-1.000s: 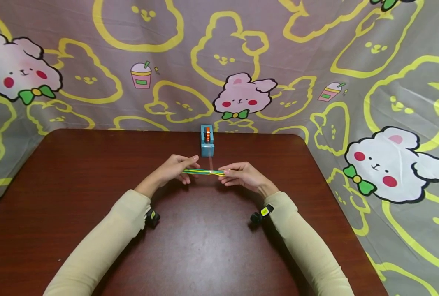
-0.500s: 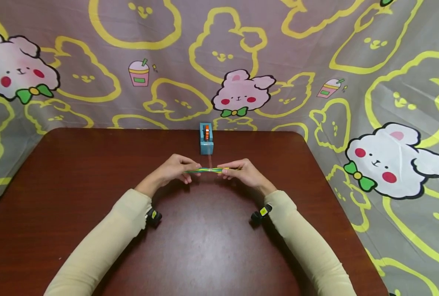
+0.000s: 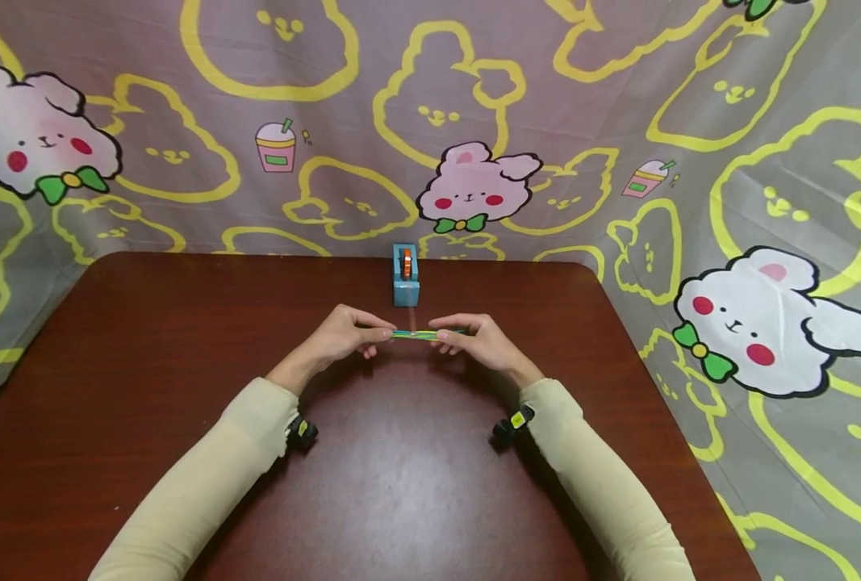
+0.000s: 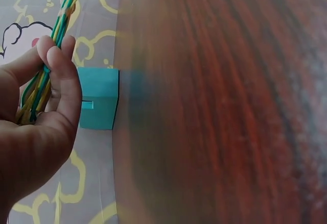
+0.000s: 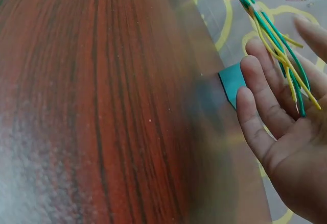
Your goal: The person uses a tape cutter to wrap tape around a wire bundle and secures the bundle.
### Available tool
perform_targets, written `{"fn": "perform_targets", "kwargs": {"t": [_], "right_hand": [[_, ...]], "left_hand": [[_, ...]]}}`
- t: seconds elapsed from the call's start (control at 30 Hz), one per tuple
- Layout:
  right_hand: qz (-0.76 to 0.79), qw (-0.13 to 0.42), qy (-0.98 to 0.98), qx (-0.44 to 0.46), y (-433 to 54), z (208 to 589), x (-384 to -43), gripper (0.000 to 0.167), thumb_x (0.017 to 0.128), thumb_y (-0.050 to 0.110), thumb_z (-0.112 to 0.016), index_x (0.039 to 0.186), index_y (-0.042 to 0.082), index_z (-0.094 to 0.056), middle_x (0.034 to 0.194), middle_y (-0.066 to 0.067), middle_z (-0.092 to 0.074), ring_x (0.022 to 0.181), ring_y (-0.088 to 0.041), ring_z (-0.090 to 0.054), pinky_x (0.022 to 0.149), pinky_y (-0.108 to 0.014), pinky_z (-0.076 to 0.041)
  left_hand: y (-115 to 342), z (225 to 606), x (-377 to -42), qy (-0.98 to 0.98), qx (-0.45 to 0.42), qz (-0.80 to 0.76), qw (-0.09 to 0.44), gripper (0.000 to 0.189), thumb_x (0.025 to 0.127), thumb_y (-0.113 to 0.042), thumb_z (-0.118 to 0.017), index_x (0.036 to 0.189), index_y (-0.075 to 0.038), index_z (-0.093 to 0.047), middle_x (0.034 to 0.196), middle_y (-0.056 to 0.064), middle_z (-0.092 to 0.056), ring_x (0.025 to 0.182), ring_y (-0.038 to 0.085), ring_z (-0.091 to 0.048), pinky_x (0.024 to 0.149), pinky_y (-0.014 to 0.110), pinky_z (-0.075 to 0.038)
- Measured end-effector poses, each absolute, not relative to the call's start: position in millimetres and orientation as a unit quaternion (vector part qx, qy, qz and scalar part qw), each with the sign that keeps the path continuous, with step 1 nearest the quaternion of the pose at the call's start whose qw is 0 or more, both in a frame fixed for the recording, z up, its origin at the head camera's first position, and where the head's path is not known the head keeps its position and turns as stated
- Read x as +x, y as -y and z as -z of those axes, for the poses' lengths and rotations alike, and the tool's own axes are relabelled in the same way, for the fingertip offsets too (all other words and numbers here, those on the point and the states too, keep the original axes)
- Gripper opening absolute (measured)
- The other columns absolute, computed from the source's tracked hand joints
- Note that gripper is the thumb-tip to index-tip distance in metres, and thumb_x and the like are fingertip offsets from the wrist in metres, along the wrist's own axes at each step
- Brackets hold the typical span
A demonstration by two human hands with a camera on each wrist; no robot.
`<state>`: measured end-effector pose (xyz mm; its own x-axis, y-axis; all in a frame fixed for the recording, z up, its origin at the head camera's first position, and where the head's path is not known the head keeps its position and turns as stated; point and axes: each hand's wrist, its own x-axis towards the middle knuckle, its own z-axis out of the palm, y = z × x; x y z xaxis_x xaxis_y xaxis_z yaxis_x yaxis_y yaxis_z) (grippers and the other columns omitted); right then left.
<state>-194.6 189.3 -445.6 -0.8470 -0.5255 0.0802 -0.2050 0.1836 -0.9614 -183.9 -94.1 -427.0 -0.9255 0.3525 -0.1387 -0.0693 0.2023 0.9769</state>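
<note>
A bundle of green and yellow wires (image 3: pixel 414 335) is held level above the table, between the two hands. My left hand (image 3: pixel 341 332) pinches one end with thumb and fingertips; the loose ends reach into its palm in the left wrist view. My right hand (image 3: pixel 479 339) is at the other end. In the right wrist view its thumb stands away from the wires (image 5: pixel 273 38), whose spread ends lie over its loosely bent fingers. A strip of clear tape (image 3: pixel 411 318) runs from the blue tape dispenser (image 3: pixel 405 294) to the bundle's middle and wraps round it.
The dispenser, with an orange tape core (image 3: pixel 406 264), stands near the far edge of the brown wooden table (image 3: pixel 372 500). Behind the table and along its right side hangs a curtain (image 3: pixel 343 121) printed with cartoon rabbits.
The wire bundle has turned about its length, with different strands showing. The left fingers have moved along it towards its middle, and the right fingers have shifted slightly. The dispenser stays in place.
</note>
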Motion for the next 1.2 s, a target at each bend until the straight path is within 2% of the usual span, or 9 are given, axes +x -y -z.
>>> {"fn": "perform_targets", "kwargs": {"t": [0.1, 0.2, 0.33, 0.47, 0.7, 0.8, 0.93, 1.1, 1.2], "right_hand": [[0.614, 0.142, -0.750, -0.201, -189, 451, -191, 0.042, 0.105, 0.024, -0.057, 0.130, -0.009, -0.062, 0.115, -0.025, -0.069, 0.087, -0.034, -0.070, 0.077, -0.042, -0.059], [0.659, 0.180, -0.719, -0.124, -187, 454, -186, 0.058, 0.106, 0.042, -0.049, 0.132, -0.009, -0.060, 0.123, -0.025, -0.065, 0.088, -0.027, -0.071, 0.078, -0.037, -0.059], [0.706, 0.265, -0.656, -0.026, -182, 452, -181, 0.085, 0.100, 0.068, -0.038, 0.135, -0.007, -0.057, 0.117, -0.022, -0.069, 0.091, -0.027, -0.071, 0.082, -0.038, -0.058], [0.746, 0.344, -0.569, 0.036, -176, 447, -183, 0.099, 0.092, 0.081, -0.035, 0.136, -0.006, -0.050, 0.107, -0.020, -0.072, 0.090, -0.027, -0.072, 0.084, -0.041, -0.058], [0.779, 0.372, -0.493, 0.108, -169, 445, -187, 0.072, 0.097, 0.061, -0.055, 0.121, -0.007, -0.058, 0.094, -0.016, -0.073, 0.082, -0.022, -0.072, 0.078, -0.036, -0.059], [0.784, 0.361, -0.491, 0.113, -168, 445, -188, 0.058, 0.101, 0.047, -0.058, 0.132, -0.002, -0.051, 0.091, -0.013, -0.074, 0.078, -0.019, -0.072, 0.075, -0.032, -0.059], [0.792, 0.348, -0.490, 0.104, -167, 446, -191, 0.046, 0.105, 0.032, -0.055, 0.141, 0.007, -0.041, 0.088, -0.012, -0.074, 0.074, -0.018, -0.072, 0.071, -0.029, -0.059], [0.794, 0.337, -0.497, 0.093, -166, 447, -195, 0.018, 0.107, 0.021, -0.052, 0.112, 0.005, -0.059, 0.082, -0.012, -0.073, 0.070, -0.017, -0.072, 0.067, -0.027, -0.059], [0.791, 0.333, -0.506, 0.091, -166, 446, -197, 0.020, 0.107, 0.017, -0.051, 0.099, 0.006, -0.066, 0.080, -0.011, -0.072, 0.068, -0.016, -0.071, 0.066, -0.025, -0.058]], "left_hand": [[97, 431, -179, -0.765, 0.093, -0.615, 0.167, 0.022, 0.092, -0.011, -0.075, 0.109, 0.003, -0.076, 0.090, 0.025, -0.071, 0.058, 0.013, -0.062, 0.060, 0.028, -0.055], [99, 436, -174, -0.768, 0.094, -0.612, 0.163, 0.022, 0.092, -0.012, -0.075, 0.109, 0.002, -0.077, 0.095, 0.026, -0.072, 0.059, 0.014, -0.063, 0.061, 0.030, -0.056], [99, 439, -172, -0.772, 0.095, -0.611, 0.150, 0.021, 0.091, -0.012, -0.076, 0.108, 0.000, -0.078, 0.099, 0.026, -0.072, 0.060, 0.014, -0.064, 0.062, 0.030, -0.056], [98, 438, -173, -0.776, 0.096, -0.609, 0.135, 0.021, 0.090, -0.011, -0.077, 0.107, 0.000, -0.078, 0.099, 0.018, -0.073, 0.061, 0.016, -0.065, 0.061, 0.029, -0.055], [95, 434, -178, -0.782, 0.113, -0.604, 0.104, 0.018, 0.088, -0.008, -0.078, 0.104, 0.000, -0.079, 0.094, 0.015, -0.074, 0.067, 0.029, -0.068, 0.060, 0.028, -0.055], [95, 434, -180, -0.783, 0.117, -0.603, 0.098, 0.017, 0.088, -0.006, -0.078, 0.104, 0.001, -0.079, 0.091, 0.018, -0.074, 0.071, 0.036, -0.067, 0.061, 0.031, -0.056], [94, 432, -182, -0.783, 0.127, -0.602, 0.091, 0.017, 0.088, -0.004, -0.078, 0.103, 0.002, -0.078, 0.090, 0.023, -0.073, 0.070, 0.035, -0.067, 0.063, 0.037, -0.057], [93, 430, -184, -0.786, 0.131, -0.599, 0.082, 0.016, 0.086, -0.002, -0.079, 0.102, 0.002, -0.079, 0.088, 0.026, -0.072, 0.066, 0.027, -0.065, 0.063, 0.039, -0.056], [93, 430, -185, -0.787, 0.130, -0.598, 0.078, 0.016, 0.086, -0.002, -0.079, 0.101, 0.001, -0.079, 0.086, 0.021, -0.073, 0.067, 0.028, -0.065, 0.063, 0.038, -0.056]]}}
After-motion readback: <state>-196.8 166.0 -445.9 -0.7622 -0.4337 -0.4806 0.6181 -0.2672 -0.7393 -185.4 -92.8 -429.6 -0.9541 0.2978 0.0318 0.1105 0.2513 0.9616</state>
